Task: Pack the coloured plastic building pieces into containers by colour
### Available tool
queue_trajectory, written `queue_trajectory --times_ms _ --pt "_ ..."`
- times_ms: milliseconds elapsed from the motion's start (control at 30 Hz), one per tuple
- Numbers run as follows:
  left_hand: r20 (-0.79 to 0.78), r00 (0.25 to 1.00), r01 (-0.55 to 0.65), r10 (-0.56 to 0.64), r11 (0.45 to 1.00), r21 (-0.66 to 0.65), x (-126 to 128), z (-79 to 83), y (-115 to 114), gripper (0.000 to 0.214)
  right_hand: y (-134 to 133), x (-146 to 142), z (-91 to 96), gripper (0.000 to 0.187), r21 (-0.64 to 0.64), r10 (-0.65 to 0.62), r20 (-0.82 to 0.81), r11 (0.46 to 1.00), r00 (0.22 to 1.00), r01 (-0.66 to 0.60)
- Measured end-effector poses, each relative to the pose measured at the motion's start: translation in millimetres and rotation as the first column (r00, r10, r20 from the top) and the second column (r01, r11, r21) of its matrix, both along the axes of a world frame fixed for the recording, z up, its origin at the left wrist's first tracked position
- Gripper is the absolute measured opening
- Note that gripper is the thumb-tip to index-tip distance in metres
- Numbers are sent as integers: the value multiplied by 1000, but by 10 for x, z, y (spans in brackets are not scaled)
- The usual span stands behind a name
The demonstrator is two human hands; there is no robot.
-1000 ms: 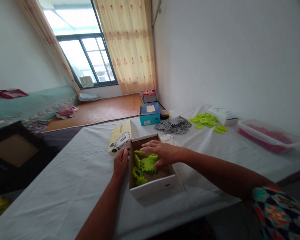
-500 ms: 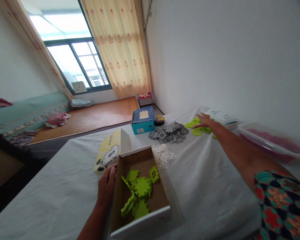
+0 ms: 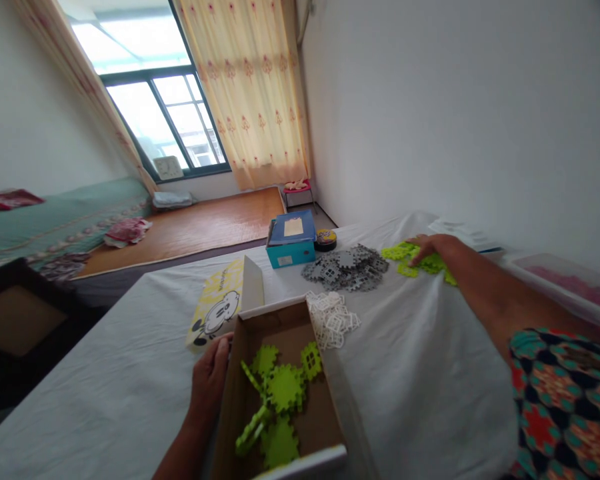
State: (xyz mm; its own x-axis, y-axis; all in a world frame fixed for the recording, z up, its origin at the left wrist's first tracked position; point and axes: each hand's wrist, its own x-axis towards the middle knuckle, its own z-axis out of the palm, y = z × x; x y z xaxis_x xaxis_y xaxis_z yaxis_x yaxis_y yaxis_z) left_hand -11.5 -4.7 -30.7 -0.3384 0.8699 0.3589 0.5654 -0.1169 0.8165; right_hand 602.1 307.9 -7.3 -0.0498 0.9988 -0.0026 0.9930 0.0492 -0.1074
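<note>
My left hand point(image 3: 211, 375) is closed on the left wall of an open cardboard box point(image 3: 326, 393), thumb at the rim and fingers largely hidden. Several lime-green gear-shaped plastic pieces point(image 3: 285, 388) lie inside it, one with a window-like cutout. Farther off on the right, my right hand point(image 3: 430, 247) reaches down onto a pile of lime-green plastic pieces point(image 3: 399, 251). Its thumb and fingers are bent around some of them, and part of the fingers is out of sight. Left of that pile is a heap of grey gear-shaped pieces point(image 3: 349, 267).
White frame-like pieces point(image 3: 333, 319) lie against the box's right side. Behind it stand a yellow-and-white cartoon box point(image 3: 220, 307), a blue box point(image 3: 291, 240) and a round tin point(image 3: 325, 239). At right is a clear tub with pink contents point(image 3: 570, 280). A white cloth point(image 3: 110, 373) covers the table.
My right hand has come down onto the green pile, its spread fingers now bent around pieces. The view has shifted slightly; my left hand keeps its hold on the box.
</note>
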Motion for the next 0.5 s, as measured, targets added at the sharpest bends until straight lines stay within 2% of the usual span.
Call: queue_trajectory --times_ms 67,100,267,500 --pt "-1 1000 2 -2 1000 7 4 8 8 51 -116 -15 93 103 -215 23 17 976 1000 -19" --pt "-3 1000 5 -5 1000 10 9 14 10 51 -178 -19 132 105 -277 44 15 960 999 -38" --pt "-24 999 21 -21 1000 18 54 61 3 50 -477 -11 140 109 -263 116 -46 957 992 -124" --pt "-38 999 38 -37 999 16 65 85 -4 49 -706 -80 41 114 -238 79 -40 967 996 -86"
